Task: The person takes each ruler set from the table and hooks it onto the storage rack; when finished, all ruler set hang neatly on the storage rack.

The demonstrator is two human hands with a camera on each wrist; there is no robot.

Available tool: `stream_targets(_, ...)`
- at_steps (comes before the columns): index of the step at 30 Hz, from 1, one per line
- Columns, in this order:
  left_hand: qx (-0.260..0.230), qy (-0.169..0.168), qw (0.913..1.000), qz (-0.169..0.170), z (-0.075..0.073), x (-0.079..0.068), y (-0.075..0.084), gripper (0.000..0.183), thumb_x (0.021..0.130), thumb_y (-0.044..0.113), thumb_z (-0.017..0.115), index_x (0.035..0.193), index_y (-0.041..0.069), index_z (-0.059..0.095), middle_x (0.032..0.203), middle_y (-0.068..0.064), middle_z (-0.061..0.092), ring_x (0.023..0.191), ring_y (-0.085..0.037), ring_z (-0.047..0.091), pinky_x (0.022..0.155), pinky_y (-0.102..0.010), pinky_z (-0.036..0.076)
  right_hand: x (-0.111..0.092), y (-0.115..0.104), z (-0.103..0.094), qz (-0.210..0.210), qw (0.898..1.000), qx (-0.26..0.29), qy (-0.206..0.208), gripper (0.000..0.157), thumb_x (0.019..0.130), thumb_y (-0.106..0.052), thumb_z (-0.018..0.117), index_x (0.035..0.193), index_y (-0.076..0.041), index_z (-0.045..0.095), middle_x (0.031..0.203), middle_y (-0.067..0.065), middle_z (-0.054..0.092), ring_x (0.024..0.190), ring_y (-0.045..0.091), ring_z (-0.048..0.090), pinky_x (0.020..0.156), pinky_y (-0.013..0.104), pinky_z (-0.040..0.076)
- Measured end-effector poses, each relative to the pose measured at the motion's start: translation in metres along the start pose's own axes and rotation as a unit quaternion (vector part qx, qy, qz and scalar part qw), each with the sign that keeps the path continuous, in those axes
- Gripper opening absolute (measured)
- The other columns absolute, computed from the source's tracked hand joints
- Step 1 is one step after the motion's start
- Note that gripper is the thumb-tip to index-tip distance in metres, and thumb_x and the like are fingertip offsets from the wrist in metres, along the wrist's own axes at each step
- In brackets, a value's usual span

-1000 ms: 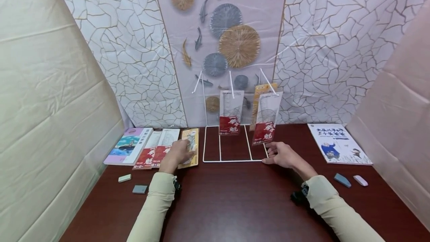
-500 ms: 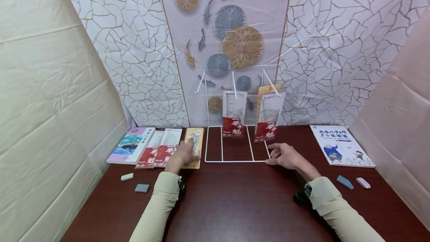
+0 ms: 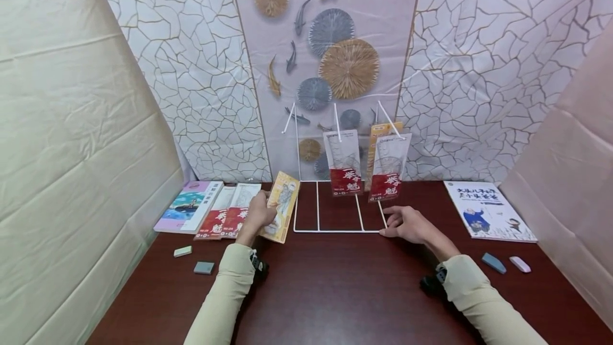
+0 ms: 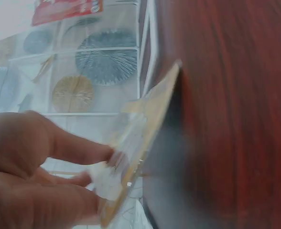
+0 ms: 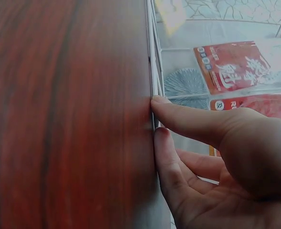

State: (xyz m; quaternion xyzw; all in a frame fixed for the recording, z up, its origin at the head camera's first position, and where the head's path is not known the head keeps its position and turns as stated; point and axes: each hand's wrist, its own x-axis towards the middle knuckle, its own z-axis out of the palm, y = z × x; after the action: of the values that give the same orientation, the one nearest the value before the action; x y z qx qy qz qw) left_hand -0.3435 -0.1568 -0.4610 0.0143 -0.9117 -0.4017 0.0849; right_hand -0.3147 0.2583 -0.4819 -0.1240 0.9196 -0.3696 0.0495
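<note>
My left hand [image 3: 257, 216] pinches a flat yellow carded packet [image 3: 283, 207] by its left side. Tilted, the packet has its lower edge close over the table, left of the white wire display rack [image 3: 335, 231]. In the left wrist view, the thumb and fingers grip the near end of the packet [image 4: 152, 114], which has a clear front. My right hand [image 3: 409, 223] holds the rack's front right corner between thumb and fingers. Red-and-white packets [image 3: 345, 166] hang from the rack's middle and right hooks, with a yellow packet [image 3: 378, 130] behind the right one.
Two red-and-white packets [image 3: 241, 204] and a book [image 3: 189, 206] lie at left. Another book [image 3: 488, 212] lies at right. Small erasers rest on both sides, among them a grey one [image 3: 204, 268] and a pink one [image 3: 520, 264]. Fabric walls enclose the table.
My left hand has taken hold of the yellow packet, lifting and tilting it off the table. The hanging packets have swung slightly. My right hand stays at the rack's corner.
</note>
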Motion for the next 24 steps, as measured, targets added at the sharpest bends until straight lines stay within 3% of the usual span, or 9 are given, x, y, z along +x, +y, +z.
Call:
stream_targets(4,-0.080,0.023,0.9965,0.010,-0.006,0.001,0.007,0.036,0.096,0.010,0.062,0.128,0.000,0.050,0.117,-0.022,0.068,0.081,-0.027,0.066,0.071,-0.035,0.056,0.001,0.003,0.000,-0.010,1.000,0.000,0.003,0.067,0.081,-0.026,0.085,0.135,0.004,0.057,0.099,0.013,0.070,0.089,0.017,0.067,0.078,0.030,0.053)
stream_targets(7,-0.153,0.022,0.9874,0.034,-0.009,0.002,0.014,0.037,0.097,0.007,0.059,0.131,0.005,0.045,0.119,-0.021,0.070,0.070,-0.023,0.067,0.059,-0.031,0.056,0.002,0.005,-0.001,-0.018,1.000,-0.001,0.004,0.067,0.081,-0.026,0.085,0.134,0.004,0.058,0.099,0.013,0.070,0.089,0.017,0.067,0.077,0.030,0.053)
stream_targets(9,-0.199,0.016,0.9780,0.060,-0.010,0.003,0.019,0.037,0.096,0.002,0.059,0.130,0.006,0.044,0.118,-0.021,0.071,0.075,-0.020,0.067,0.061,-0.028,0.056,0.002,0.005,-0.001,-0.021,1.000,0.000,0.006,0.066,0.081,-0.025,0.085,0.134,0.004,0.058,0.099,0.013,0.070,0.088,0.018,0.067,0.077,0.029,0.053)
stream_targets(15,-0.309,-0.045,0.9416,0.127,-0.006,-0.002,0.033,0.041,0.095,-0.004,0.058,0.132,0.002,0.041,0.122,-0.025,0.069,0.096,-0.034,0.070,0.072,-0.037,0.060,0.001,0.005,0.000,-0.028,1.000,0.012,0.003,0.066,0.081,-0.021,0.084,0.134,0.007,0.056,0.095,0.013,0.070,0.085,0.018,0.067,0.073,0.025,0.052)
stream_targets(17,-0.335,-0.066,0.9291,0.143,-0.002,0.000,0.031,0.041,0.096,-0.003,0.060,0.132,0.004,0.041,0.124,-0.024,0.068,0.101,-0.032,0.069,0.077,-0.036,0.060,0.001,0.006,0.000,-0.025,1.000,0.013,0.002,0.066,0.081,-0.021,0.084,0.135,0.006,0.056,0.095,0.013,0.070,0.085,0.018,0.067,0.073,0.024,0.052)
stream_targets(19,-0.354,-0.087,0.9178,0.158,-0.002,-0.002,0.033,0.041,0.096,-0.002,0.061,0.132,0.004,0.042,0.125,-0.024,0.067,0.105,-0.032,0.069,0.082,-0.038,0.061,0.001,0.006,0.000,-0.023,1.000,0.011,0.001,0.066,0.081,-0.022,0.084,0.135,0.006,0.056,0.095,0.013,0.070,0.086,0.018,0.067,0.073,0.024,0.052)
stream_targets(24,-0.371,-0.118,0.9000,0.197,-0.001,-0.006,0.041,0.041,0.095,0.002,0.065,0.131,0.006,0.044,0.129,-0.025,0.066,0.107,-0.027,0.070,0.086,-0.041,0.060,0.001,0.006,0.000,-0.021,1.000,0.009,-0.002,0.066,0.082,-0.021,0.083,0.135,0.006,0.056,0.097,0.014,0.069,0.086,0.018,0.067,0.074,0.025,0.052)
